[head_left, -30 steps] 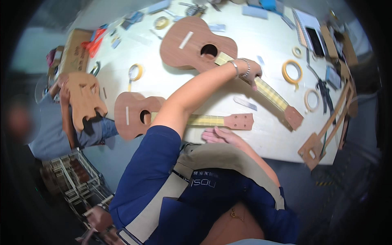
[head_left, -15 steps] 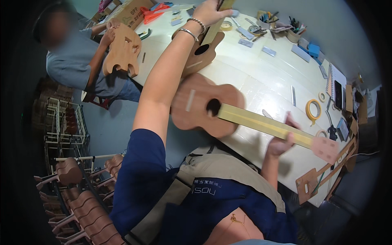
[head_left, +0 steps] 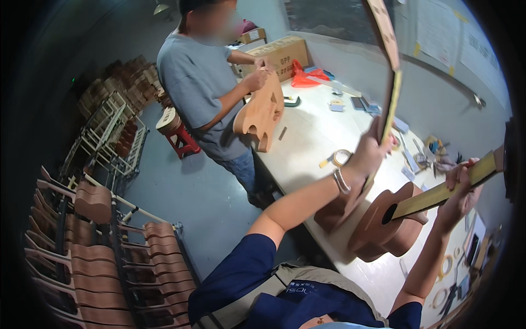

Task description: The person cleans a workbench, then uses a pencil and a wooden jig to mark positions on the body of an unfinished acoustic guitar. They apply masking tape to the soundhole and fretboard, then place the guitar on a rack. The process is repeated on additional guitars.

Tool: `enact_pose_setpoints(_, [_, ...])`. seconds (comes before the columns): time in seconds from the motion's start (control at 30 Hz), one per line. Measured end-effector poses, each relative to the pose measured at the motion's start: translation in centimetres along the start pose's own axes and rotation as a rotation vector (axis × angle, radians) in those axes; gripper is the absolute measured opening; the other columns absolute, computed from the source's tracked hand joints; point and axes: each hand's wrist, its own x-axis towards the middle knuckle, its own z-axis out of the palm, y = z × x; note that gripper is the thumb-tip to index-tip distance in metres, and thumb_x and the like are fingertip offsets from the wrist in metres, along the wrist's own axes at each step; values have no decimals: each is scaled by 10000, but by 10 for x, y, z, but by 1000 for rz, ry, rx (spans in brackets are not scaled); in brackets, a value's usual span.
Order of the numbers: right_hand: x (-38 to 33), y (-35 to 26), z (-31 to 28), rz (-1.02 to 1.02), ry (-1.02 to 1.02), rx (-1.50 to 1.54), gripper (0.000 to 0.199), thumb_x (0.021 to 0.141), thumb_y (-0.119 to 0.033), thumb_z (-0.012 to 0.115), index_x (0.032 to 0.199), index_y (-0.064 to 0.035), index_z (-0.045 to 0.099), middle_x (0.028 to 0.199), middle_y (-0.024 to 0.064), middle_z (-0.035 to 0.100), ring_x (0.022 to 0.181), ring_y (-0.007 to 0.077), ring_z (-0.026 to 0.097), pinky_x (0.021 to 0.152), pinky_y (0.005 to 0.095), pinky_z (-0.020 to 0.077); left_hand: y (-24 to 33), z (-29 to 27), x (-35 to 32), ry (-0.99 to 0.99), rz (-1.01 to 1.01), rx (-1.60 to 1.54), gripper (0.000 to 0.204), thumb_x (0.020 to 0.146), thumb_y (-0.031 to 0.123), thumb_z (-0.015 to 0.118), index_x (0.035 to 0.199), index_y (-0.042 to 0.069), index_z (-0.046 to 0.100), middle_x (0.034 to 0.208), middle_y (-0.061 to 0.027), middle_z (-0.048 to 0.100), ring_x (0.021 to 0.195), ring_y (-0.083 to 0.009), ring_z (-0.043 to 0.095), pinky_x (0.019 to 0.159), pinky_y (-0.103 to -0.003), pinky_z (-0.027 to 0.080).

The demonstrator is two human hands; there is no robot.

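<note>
My left hand [head_left: 371, 152] is wrapped round the neck [head_left: 392, 101] of an unfinished wooden ukulele. That neck points up and away, and the ukulele's body [head_left: 341, 207] hangs low at the table's near edge, partly hidden by my forearm. My right hand [head_left: 461, 191] grips the neck of a second ukulele [head_left: 378, 233], its fingers curled over the yellowish tape along the fingerboard. The second body has a round soundhole and a pale bridge strip, and it is tilted close beside the first. Whether the two bodies touch I cannot tell.
A co-worker [head_left: 194, 82] stands at the white table [head_left: 307, 129], holding a wooden guitar-shaped body [head_left: 263, 112]. Tape rolls [head_left: 342, 158], tools and a cardboard box [head_left: 287, 57] lie on it. Racks of ukulele bodies [head_left: 98, 274] stand at left; a red stool [head_left: 179, 140] stands behind the co-worker.
My view has turned left. The ukulele in my right hand has swung from pointing down-right to pointing up-right, its neck now gripped. The other ukulele stays in my left hand.
</note>
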Motion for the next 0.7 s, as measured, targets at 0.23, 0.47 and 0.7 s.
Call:
enact_pose_setpoints(0.23, [5, 51, 71, 121, -202, -104, 179, 956, -165, 477, 1066, -23, 475, 754, 2, 437, 637, 59, 407, 582, 203, 334, -3, -23, 1, -110, 197, 141, 354, 932, 163, 524, 1232, 8, 418, 969, -49, 487, 864, -86, 473, 812, -233, 412])
enact_pose_setpoints(0.47, [-7, 95, 78, 145, -407, -124, 718, 886, -547, 500, 1313, 20, 393, 1330, 179, 457, 1250, 266, 418, 1069, 408, 272, -7, -22, 10, -285, 218, 148, 649, 938, 188, 481, 1433, 37, 88, 1338, -167, 359, 1169, -254, 446, 969, -343, 350])
enact_pose_setpoints(0.7, [-22, 113, 62, 231, -472, 59, 608, 910, -321, 526, 1287, 127, 365, 1235, 281, 519, 1222, 345, 452, 1097, 453, 208, -25, -43, -26, -512, 156, 554, 882, 807, 235, 626, 1389, -80, 43, 990, -283, 603, 907, -372, 609, 788, -401, 461])
